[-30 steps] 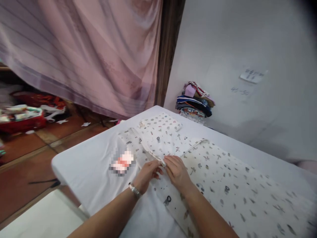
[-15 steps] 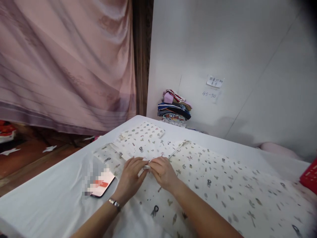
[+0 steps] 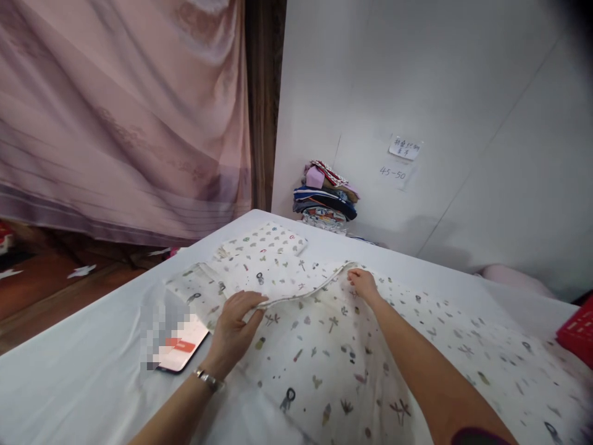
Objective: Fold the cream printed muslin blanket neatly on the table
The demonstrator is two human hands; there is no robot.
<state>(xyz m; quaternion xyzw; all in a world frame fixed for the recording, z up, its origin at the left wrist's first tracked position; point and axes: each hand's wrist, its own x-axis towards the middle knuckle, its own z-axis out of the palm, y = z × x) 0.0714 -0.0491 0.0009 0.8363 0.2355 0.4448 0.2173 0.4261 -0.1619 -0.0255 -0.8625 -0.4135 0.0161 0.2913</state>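
Observation:
A white cloth (image 3: 319,346) printed with small plants and figures spreads over the table toward the right. My left hand (image 3: 238,321), with a watch at the wrist, pinches the cloth's hemmed edge near the middle. That edge curves up to the right, toward my right hand (image 3: 364,285), whose fingers are curled closed on the cloth near the far end of the hem. Beyond my hands lies a folded white cloth (image 3: 269,240) with small grey and coloured prints.
A phone (image 3: 183,346) lies left of my left hand on the white-covered table (image 3: 78,364). Folded clothes (image 3: 327,198) are stacked against the wall behind. A red object (image 3: 577,334) is at the right edge, and a pink curtain (image 3: 120,117) hangs at the left.
My right hand has moved away from my left hand, to the right and farther back. The hem now stretches in a curve between them. My left hand has shifted slightly left.

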